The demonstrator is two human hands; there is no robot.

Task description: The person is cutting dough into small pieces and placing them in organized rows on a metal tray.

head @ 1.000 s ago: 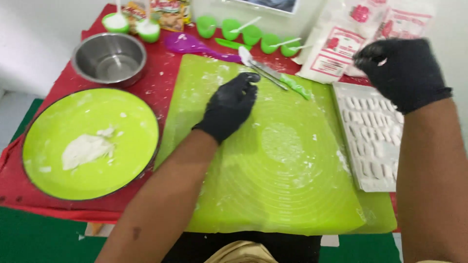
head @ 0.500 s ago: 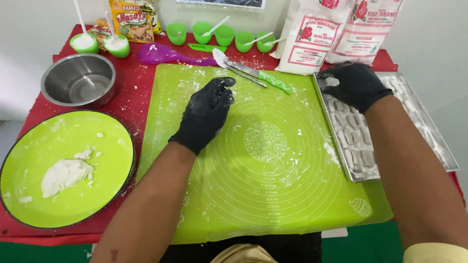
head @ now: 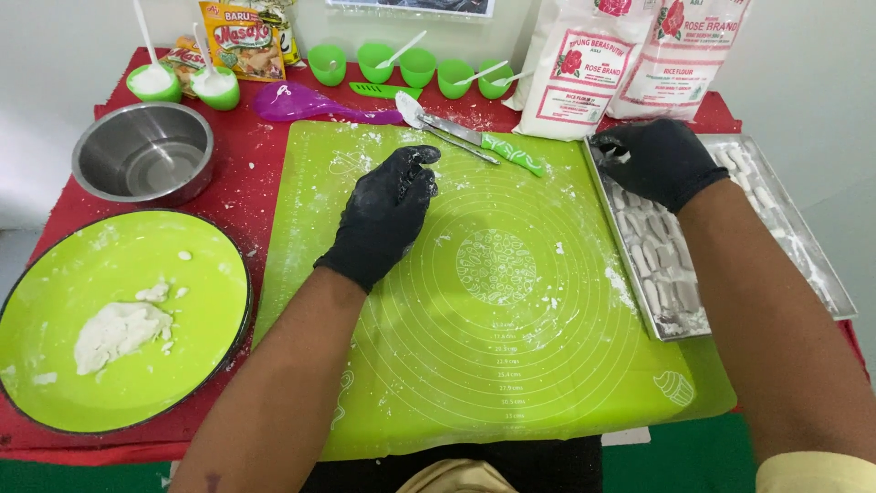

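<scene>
The right hand in its black glove (head: pixel 659 160) has come down from above the flour bags onto the far end of the metal tray of small white dough pieces (head: pixel 812 246). The left gloved hand (head: pixel 388 215) has slid a little nearer across the flour-dusted green silicone mat (head: pixel 511 365), away from the green-handled knife (head: pixel 488 141).

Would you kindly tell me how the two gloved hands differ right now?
The left hand rests flat on the green mat, fingers stretched towards the knife; the right hand is curled over the far end of the metal tray. The left hand is dusted with flour, the right hand less so. Both wear black gloves.
</scene>
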